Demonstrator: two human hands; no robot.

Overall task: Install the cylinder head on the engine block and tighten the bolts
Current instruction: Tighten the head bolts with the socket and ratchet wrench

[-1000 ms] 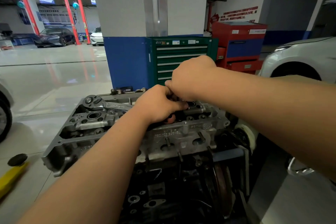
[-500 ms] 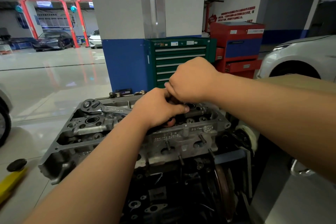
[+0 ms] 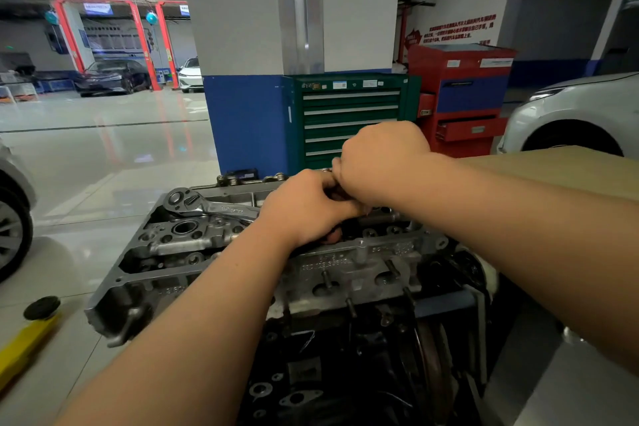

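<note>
The grey aluminium cylinder head sits on the dark engine block in front of me. A chrome ratchet wrench lies on top of the head at the left, and its handle runs under my left hand. That hand is curled over the middle of the head, thumb tip low near a dark bore. Touching it from above, my right hand is a downward-turned fist. Whatever the fingers of either hand hold is hidden beneath them.
A green tool cabinet and a red one stand behind the engine against a blue-and-white pillar. A white car is at the right, a car wheel at the left. A yellow lift arm lies on the floor.
Both hands stay together over the same spot on the cylinder head. The view has shifted slightly; the ratchet wrench has not moved on the head.
</note>
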